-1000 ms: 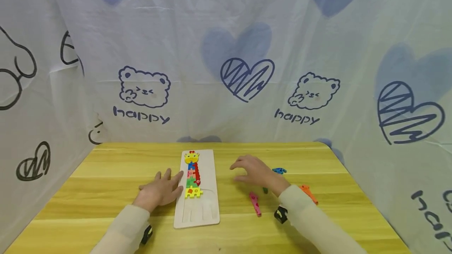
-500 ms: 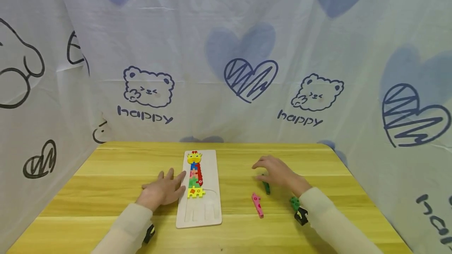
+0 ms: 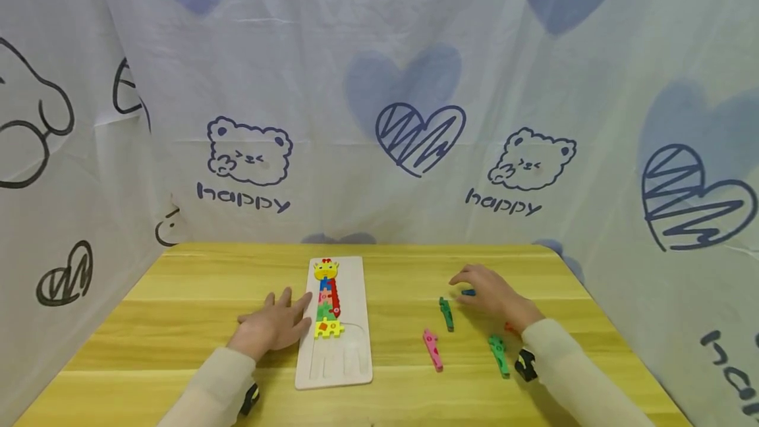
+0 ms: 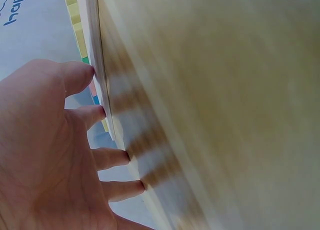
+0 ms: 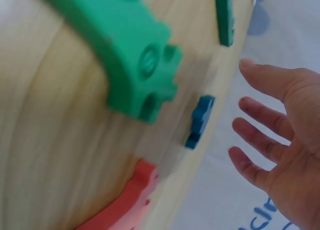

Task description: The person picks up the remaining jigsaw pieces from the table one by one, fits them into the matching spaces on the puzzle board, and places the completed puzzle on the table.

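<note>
A pale wooden puzzle board [image 3: 350, 288] lies lengthwise on the table, bearing a partly filled giraffe puzzle [image 3: 326, 302] with a yellow head and coloured body pieces. My left hand [image 3: 269, 327] rests beside it with fingers spread, thumb and index fingertips at its left edge. My right hand [image 3: 489, 295] hovers over the table's right side, holding nothing, its fingers loosely bent. Below it lies a small blue puzzle piece [image 5: 201, 121], mostly covered by the hand in the head view. Nearby are a dark green piece [image 3: 447, 313], a lighter green piece [image 3: 499, 356] and an orange-red piece [image 5: 125, 202].
A pink puzzle piece [image 3: 433, 350] lies between the board and the green pieces. The wooden table [image 3: 237, 400] ends at the back against a white cloth [image 3: 332, 170] printed with hearts and bears. Bare recesses [image 3: 338, 358] show in the board's near end.
My right hand has moved to the right, away from the board, uncovering the green pieces and passing over the blue one. The left hand stays at the board's edge.
</note>
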A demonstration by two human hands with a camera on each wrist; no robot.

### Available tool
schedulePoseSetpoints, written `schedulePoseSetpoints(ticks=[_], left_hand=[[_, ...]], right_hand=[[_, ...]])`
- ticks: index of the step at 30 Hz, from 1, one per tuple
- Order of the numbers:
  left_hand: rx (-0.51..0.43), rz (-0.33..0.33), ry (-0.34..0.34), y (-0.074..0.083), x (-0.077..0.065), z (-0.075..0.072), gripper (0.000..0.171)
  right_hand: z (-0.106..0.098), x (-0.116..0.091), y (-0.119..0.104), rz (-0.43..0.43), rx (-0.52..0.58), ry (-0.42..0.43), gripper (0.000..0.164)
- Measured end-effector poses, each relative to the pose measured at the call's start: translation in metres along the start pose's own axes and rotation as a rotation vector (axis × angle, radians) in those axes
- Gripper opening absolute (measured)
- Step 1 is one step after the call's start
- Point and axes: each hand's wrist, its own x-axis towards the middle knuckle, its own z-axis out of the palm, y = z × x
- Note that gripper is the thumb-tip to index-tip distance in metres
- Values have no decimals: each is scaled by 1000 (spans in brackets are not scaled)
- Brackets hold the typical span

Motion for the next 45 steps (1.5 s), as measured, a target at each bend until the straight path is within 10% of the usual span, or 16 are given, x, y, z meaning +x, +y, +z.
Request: schedulePoseSetpoints(ticks=[33, 45], left_hand=[[-12, 9, 7, -1, 1, 2, 62], [-18, 10, 13, -2, 3, 3, 61]], right_hand=[[11, -10, 30, 145, 51, -82, 29], [8, -13, 29, 73, 108, -71, 29]])
